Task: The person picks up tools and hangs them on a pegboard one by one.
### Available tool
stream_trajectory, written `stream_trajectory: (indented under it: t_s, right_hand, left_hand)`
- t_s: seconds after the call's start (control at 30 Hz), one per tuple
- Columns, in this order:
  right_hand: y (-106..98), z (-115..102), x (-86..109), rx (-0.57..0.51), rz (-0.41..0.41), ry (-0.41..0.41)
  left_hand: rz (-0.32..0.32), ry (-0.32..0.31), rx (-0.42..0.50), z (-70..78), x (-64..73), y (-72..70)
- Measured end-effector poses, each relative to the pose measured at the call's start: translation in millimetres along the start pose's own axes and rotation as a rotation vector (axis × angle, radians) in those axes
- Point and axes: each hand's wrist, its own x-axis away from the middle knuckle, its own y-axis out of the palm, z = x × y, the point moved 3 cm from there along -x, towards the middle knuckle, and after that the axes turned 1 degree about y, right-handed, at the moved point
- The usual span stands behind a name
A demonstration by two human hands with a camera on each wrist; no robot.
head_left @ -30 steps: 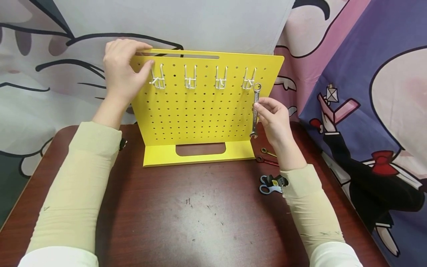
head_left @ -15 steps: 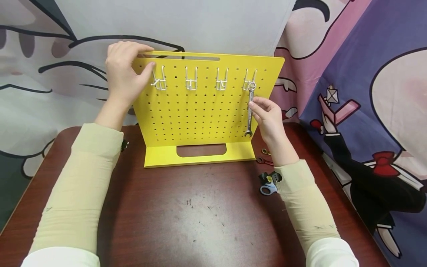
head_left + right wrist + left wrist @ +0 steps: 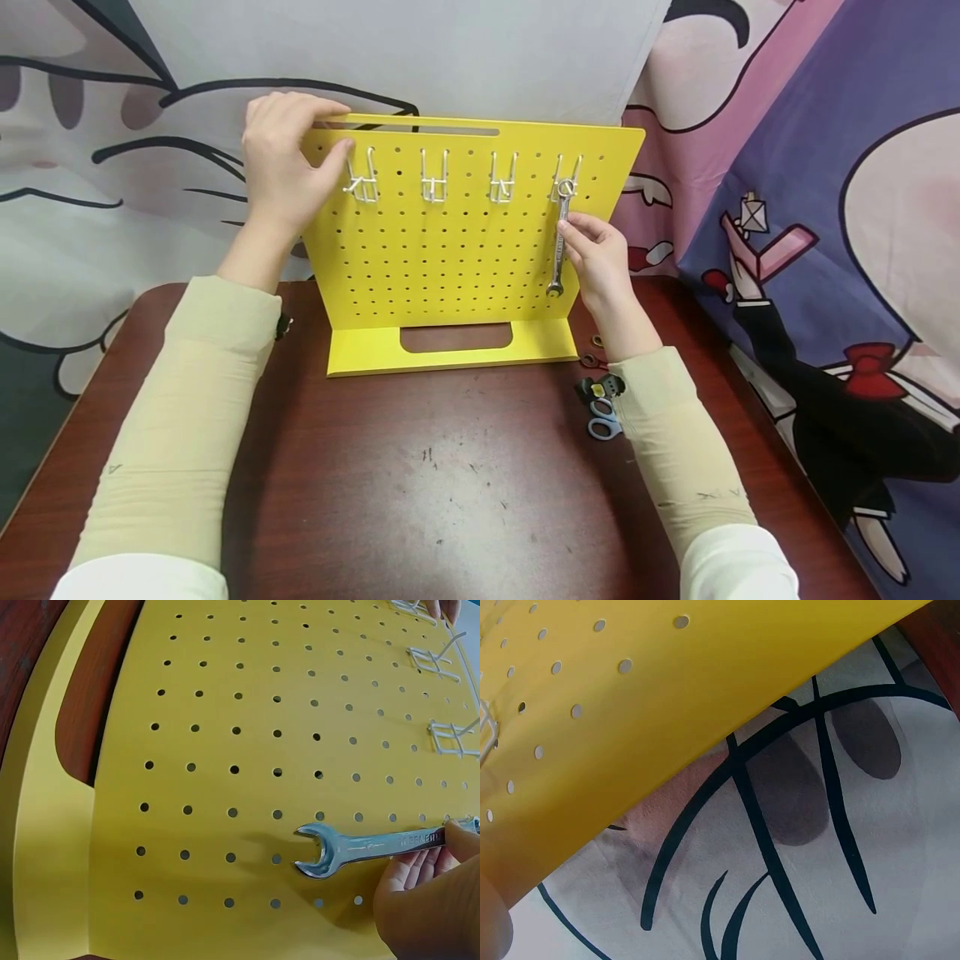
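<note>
My left hand (image 3: 283,162) grips the top left corner of an upright yellow pegboard (image 3: 457,287), thumb on its front face. Only a fingertip (image 3: 491,926) of it shows in the left wrist view. My right hand (image 3: 600,258) pinches a silver combination wrench (image 3: 559,246) by the shaft. Its ring end is up at the rightmost white wire hook (image 3: 577,169), overlapping the hook's tip in the head view. The open end (image 3: 326,851) points down, close in front of the board in the right wrist view. The ring end is mostly out of frame there.
More white hooks (image 3: 502,179) line the board's upper part. Blue-handled scissors (image 3: 602,429), a red wrench (image 3: 592,362) and a yellow one (image 3: 597,341) lie on the brown table (image 3: 420,500), partly behind my right arm. Printed cloth (image 3: 787,167) hangs behind.
My right hand has moved the wrench left and slightly up, from beside the rightmost hook to right at its tip. My left hand keeps its grip on the board.
</note>
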Motion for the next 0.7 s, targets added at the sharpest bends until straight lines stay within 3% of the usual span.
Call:
stream_trajectory:
  t_s: [0.43,0.7]
  right_hand:
    - [-3.0,0.9,-1.8,0.125,0.052,-0.007]
    - [-8.8,2.5,-1.6,0.119,0.027,-0.053]
  left_hand:
    - [-0.015,0.018,-0.015,0.2,0.7,-0.3]
    - [-0.008,-0.009,-0.009,-0.3,0.2,0.5]
